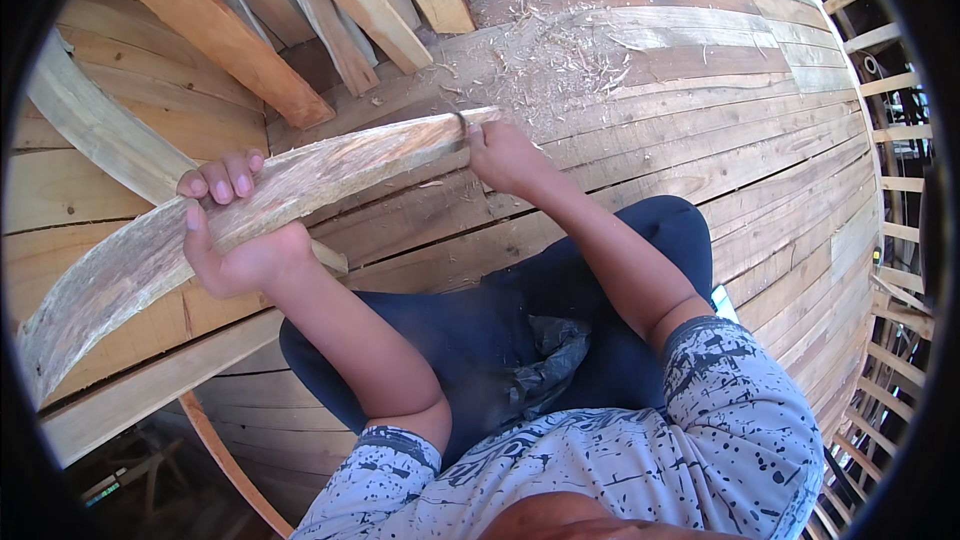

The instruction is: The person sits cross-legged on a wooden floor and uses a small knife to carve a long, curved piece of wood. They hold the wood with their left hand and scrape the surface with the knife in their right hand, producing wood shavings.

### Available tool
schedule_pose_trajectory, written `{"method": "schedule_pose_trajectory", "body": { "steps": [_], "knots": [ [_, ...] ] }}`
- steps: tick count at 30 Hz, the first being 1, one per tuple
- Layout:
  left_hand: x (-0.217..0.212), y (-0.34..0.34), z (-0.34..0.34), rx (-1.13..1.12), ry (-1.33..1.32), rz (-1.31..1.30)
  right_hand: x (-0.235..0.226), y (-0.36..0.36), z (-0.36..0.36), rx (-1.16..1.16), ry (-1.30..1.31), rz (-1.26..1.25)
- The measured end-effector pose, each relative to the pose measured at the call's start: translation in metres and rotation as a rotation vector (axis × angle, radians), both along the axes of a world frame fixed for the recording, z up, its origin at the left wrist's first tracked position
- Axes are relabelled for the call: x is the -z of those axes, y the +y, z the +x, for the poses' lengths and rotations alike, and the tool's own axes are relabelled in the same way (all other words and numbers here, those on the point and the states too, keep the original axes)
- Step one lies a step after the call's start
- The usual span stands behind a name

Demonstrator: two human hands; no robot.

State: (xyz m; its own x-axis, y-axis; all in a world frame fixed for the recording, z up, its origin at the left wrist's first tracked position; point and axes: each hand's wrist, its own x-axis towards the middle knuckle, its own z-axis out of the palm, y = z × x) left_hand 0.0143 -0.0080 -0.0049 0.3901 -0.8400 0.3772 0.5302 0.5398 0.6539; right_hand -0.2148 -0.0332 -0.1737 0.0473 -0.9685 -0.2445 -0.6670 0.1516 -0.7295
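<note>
Timber, long and curved, reaches past the left edge of the planked floor; left hand cups its middle, right hand clasps its narrow end. Steady handling probably wants weight on the left palm, fingers clear of rough edges.

Beams stand behind the timber, shavings (on the planking) to their right.

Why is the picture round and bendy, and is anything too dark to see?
In the head view, the wide fisheye lens leaves a black rim and likely helps make the brown wooden planks look bent; also in the head view, the long, curved, pale wooden board looks fairly sharp, while the lower-left corner is too dark to make out much.
</note>
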Motion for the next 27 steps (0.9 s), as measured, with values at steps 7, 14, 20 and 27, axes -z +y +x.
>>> {"method": "schedule_pose_trajectory", "body": {
  "steps": [7, 14, 20, 27],
  "knots": [
    [-0.011, 0.002, -0.012, -0.024, -0.034, 0.045, 0.031, -0.008, -0.034, 0.103, -0.018, 0.065],
    [-0.044, 0.041, -0.036, 0.000, -0.215, -0.019, -0.071, 0.045, 0.034, -0.118, -0.288, -0.030],
    [-0.047, 0.031, -0.053, 0.014, -0.241, -0.059, -0.006, 0.036, 0.007, 0.142, -0.397, 0.415],
    [-0.049, 0.033, -0.070, -0.224, -0.173, -0.045, -0.103, 0.058, 0.044, -0.036, -0.405, -0.174]
  ]
}}
